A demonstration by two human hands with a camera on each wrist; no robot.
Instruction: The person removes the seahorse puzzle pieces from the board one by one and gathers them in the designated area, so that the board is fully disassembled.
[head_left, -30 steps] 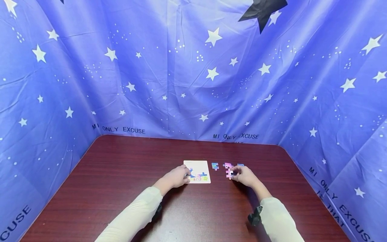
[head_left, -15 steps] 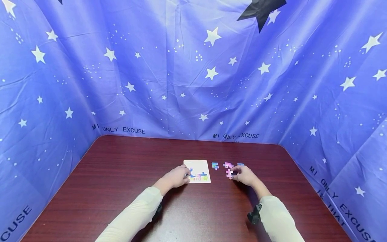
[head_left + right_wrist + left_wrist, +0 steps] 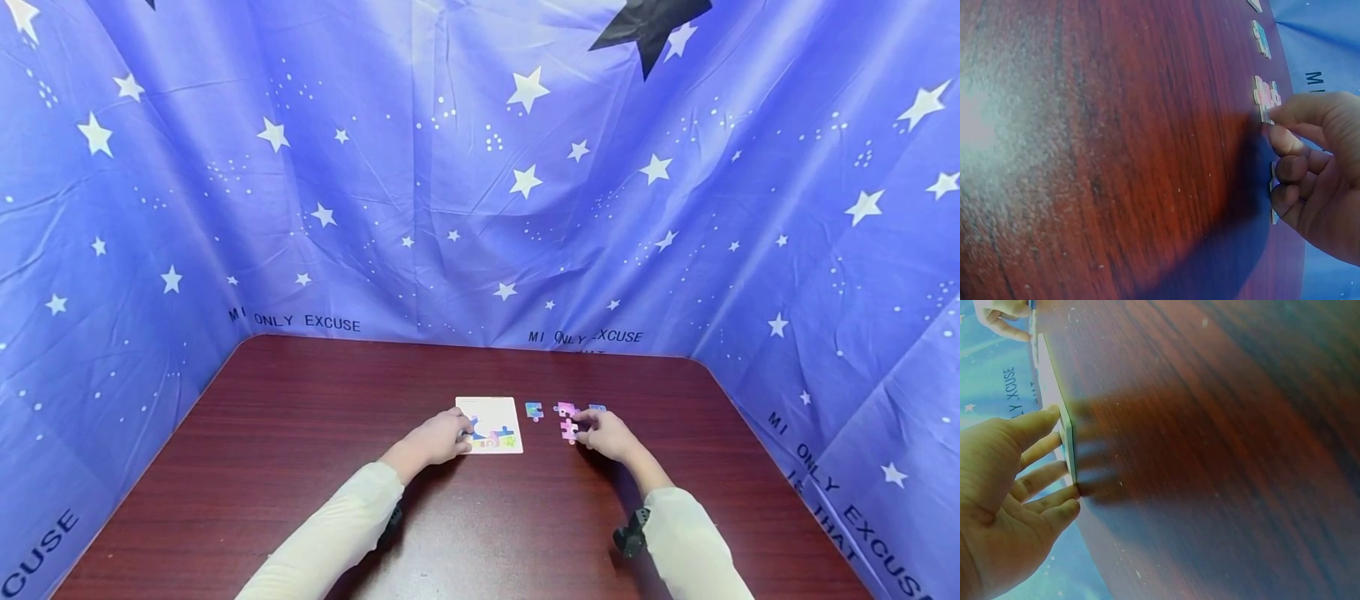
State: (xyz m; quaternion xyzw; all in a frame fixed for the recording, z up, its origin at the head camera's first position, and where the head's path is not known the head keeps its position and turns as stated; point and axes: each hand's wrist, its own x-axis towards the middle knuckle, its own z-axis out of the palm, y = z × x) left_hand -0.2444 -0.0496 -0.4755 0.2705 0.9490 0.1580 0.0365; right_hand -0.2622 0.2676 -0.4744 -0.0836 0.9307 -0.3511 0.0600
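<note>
In the head view my left hand (image 3: 442,436) lies at the left side of a square white puzzle board (image 3: 491,410), with some coloured pieces in its near part. The left wrist view shows the fingers fairly straight, their tips (image 3: 1067,467) touching the board's edge. To the right, thumb and index finger of my right hand (image 3: 609,435) pinch the right edge of a pink puzzle piece (image 3: 567,430). That piece lies flat, close to the table, as the right wrist view shows; the other fingers are curled in. Another pink puzzle piece (image 3: 566,409) lies just behind it.
A blue-green puzzle piece (image 3: 533,411) is between board and pink pieces. Behind my right hand a blue puzzle piece (image 3: 597,407) is partly hidden. All lie on a dark red wooden table (image 3: 360,383), enclosed by a blue star-print curtain (image 3: 450,167).
The pinched pink puzzle piece has shifted very slightly under my right fingers. My left hand stays in place on the board.
</note>
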